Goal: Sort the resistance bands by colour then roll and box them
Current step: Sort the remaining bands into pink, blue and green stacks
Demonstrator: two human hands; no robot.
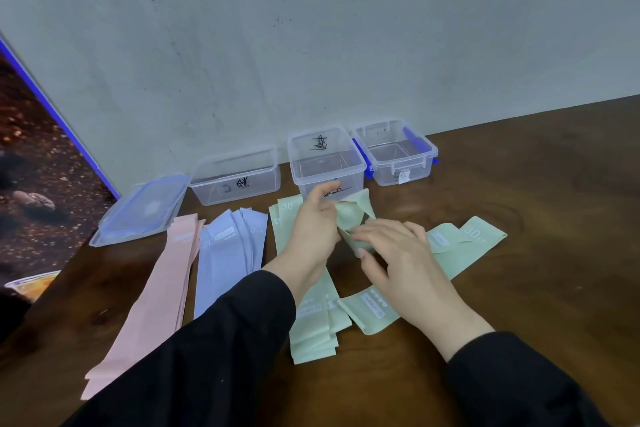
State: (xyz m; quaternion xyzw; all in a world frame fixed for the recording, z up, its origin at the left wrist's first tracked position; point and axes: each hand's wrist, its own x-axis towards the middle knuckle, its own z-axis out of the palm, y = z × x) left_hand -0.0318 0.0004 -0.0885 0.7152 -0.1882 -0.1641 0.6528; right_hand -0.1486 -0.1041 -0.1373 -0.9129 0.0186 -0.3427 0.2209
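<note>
At centre frame, a green band [356,218] is being rolled and is being held raised above the table between both hands. The left hand [313,229] is curled round its upper left part, thumb and fingers pinching the fabric; the right hand [398,253] is being laid over the lower right part, fingers bent and pressing on it. Under the hands, the green bands [315,326] are being kept in a loose pile, one strip [464,239] reaching toward the right. Left of these, the lilac bands [227,253] and then the pink bands [156,302] are lying in flat stacks. Along the wall at upper centre, three clear boxes are being shown open: the left box [235,177], the middle box [325,159], the right box [396,152] with blue clips. A lid [142,210] is lying at left on the brown table [536,218].
</note>
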